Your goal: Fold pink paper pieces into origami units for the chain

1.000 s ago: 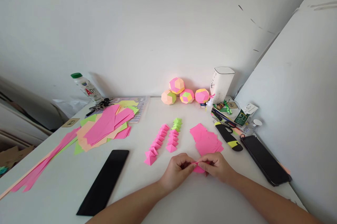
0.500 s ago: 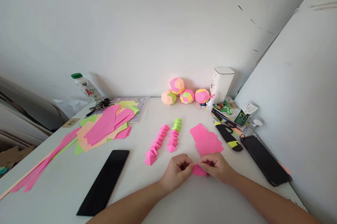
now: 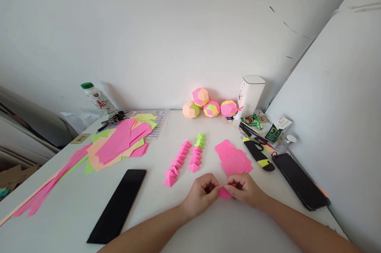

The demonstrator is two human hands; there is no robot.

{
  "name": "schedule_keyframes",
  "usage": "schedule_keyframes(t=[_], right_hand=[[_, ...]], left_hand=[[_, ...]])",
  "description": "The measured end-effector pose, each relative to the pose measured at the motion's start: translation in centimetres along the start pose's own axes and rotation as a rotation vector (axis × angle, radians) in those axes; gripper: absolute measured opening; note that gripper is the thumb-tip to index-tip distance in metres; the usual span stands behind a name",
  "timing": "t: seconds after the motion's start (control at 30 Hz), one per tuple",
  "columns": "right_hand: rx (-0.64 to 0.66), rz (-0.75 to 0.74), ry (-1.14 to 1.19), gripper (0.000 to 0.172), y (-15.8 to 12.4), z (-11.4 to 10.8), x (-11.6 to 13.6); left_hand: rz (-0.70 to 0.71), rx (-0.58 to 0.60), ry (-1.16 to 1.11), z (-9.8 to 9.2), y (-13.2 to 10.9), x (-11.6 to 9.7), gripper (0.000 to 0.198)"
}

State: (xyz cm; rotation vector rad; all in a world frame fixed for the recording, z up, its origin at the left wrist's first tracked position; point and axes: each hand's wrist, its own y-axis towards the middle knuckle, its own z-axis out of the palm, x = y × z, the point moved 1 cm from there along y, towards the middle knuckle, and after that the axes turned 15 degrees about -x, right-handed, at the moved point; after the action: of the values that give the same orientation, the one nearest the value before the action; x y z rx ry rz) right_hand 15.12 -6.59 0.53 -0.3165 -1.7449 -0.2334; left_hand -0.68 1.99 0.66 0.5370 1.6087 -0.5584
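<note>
Being pinched between the fingers of the left hand [image 3: 201,194] and the right hand [image 3: 247,190], a small pink paper [image 3: 225,194] is held just nearer than the pink sheets [image 3: 235,161], its folds largely covered. Whether the table [image 3: 157,158] is touched cannot be told. Both forearms [image 3: 154,232] are cut off below. Print on the green box [image 3: 273,132] cannot be read; on the bottle [image 3: 99,100], "AD" is shown in red.
</note>
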Motion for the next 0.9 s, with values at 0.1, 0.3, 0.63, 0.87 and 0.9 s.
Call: schedule_keyframes(t=[0.1, 0.3, 0.63, 0.87, 0.9], right_hand=[[-0.015, 0.034, 0.054, 0.019, 0.06, -0.13, -0.02], [0.005, 0.000, 0.004, 0.017, 0.08, 0.05, 0.10], [-0.021, 0.022, 0.047, 0.015, -0.11, -0.13, -0.42], [-0.053, 0.078, 0.155, 0.015, 0.07, -0.43, -0.08], [-0.050, 0.076, 0.171, 0.014, 0.08, -0.43, -0.01]], left_hand=[[-0.043, -0.019, -0.052, -0.17, 0.08, 0.06, 0.021], [0.018, 0.006, 0.023, 0.03, -0.02, 0.17, 0.009], [-0.023, -0.003, -0.030, -0.07, 0.01, -0.15, 0.014], [-0.087, -0.021, -0.155, -0.23, 0.36, 0.42, 0.023], [-0.090, -0.021, -0.160, -0.22, 0.37, 0.44, 0.024]])
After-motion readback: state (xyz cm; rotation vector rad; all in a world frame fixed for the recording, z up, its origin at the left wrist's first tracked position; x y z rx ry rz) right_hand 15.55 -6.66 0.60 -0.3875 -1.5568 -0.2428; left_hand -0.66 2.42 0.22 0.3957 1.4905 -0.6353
